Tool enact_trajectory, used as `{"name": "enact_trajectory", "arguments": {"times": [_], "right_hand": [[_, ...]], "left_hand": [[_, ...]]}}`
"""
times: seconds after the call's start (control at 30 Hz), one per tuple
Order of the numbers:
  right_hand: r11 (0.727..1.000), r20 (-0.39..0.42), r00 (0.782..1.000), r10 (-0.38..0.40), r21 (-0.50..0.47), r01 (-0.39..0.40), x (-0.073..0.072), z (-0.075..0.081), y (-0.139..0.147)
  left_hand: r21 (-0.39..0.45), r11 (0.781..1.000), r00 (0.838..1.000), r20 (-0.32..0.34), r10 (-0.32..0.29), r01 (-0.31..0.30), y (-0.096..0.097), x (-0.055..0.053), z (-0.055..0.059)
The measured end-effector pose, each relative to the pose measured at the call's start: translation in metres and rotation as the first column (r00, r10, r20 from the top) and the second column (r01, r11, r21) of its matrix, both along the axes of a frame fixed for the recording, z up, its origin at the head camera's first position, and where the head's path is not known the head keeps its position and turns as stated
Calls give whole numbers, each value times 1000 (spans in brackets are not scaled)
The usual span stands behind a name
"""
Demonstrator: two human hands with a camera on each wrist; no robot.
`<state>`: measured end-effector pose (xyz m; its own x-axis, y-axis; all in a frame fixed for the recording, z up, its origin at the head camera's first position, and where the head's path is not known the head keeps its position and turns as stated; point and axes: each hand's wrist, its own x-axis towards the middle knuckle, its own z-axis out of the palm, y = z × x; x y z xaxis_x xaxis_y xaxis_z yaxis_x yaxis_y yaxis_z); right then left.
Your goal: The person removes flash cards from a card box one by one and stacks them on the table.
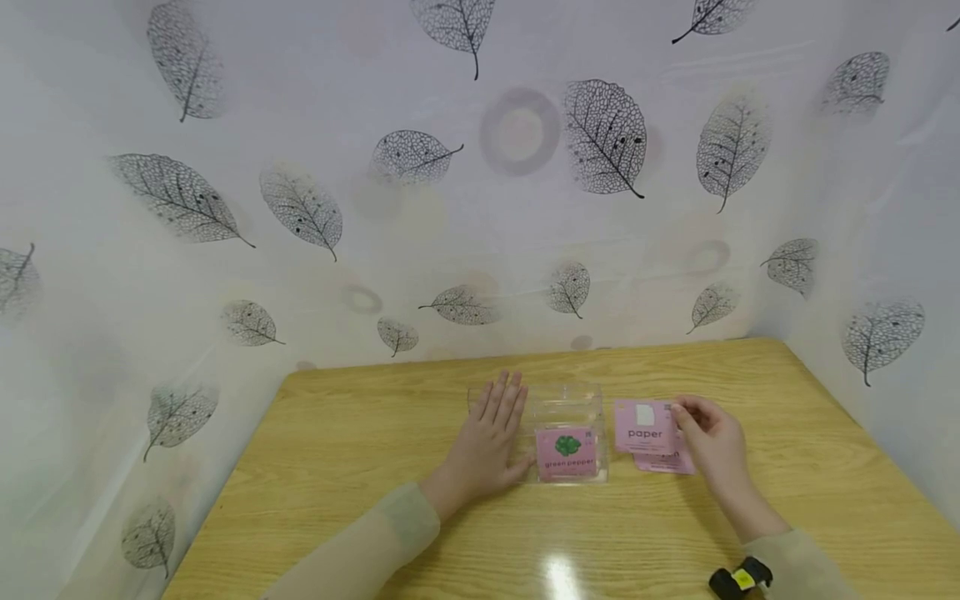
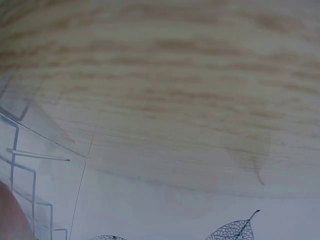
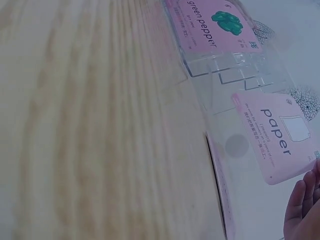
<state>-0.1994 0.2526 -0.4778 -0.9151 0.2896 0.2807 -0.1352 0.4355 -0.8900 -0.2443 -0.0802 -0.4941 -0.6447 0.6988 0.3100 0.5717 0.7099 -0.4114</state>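
Note:
My right hand (image 1: 714, 443) pinches the right edge of a pink word card (image 1: 643, 435) reading "paper", with a white sheet drawn on it. Below it, partly covered, is another pink card (image 1: 667, 464). To the left, a pink "green pepper" card (image 1: 567, 454) stands in the front of a clear stepped plastic holder (image 1: 567, 408). My left hand (image 1: 483, 446) rests on the left part of that holder, fingers straight. In the right wrist view the paper card (image 3: 275, 137) is held up beside the holder. The left wrist view catches only a bit of the left hand (image 2: 12, 220).
The holder and cards are on a wood-grain table (image 1: 337, 467). A pale curtain with a leaf pattern (image 1: 517, 208) closes off the back and sides. A black band with a yellow patch (image 1: 742, 577) is on the right wrist.

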Motion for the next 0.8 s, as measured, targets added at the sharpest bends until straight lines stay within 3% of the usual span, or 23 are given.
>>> {"name": "enact_trajectory", "arguments": {"times": [0.8], "right_hand": [[1000, 73, 997, -26, 4, 25, 2, -7, 16]], "left_hand": [[1, 1000, 1000, 19, -3, 3, 1, 0, 2]]}}
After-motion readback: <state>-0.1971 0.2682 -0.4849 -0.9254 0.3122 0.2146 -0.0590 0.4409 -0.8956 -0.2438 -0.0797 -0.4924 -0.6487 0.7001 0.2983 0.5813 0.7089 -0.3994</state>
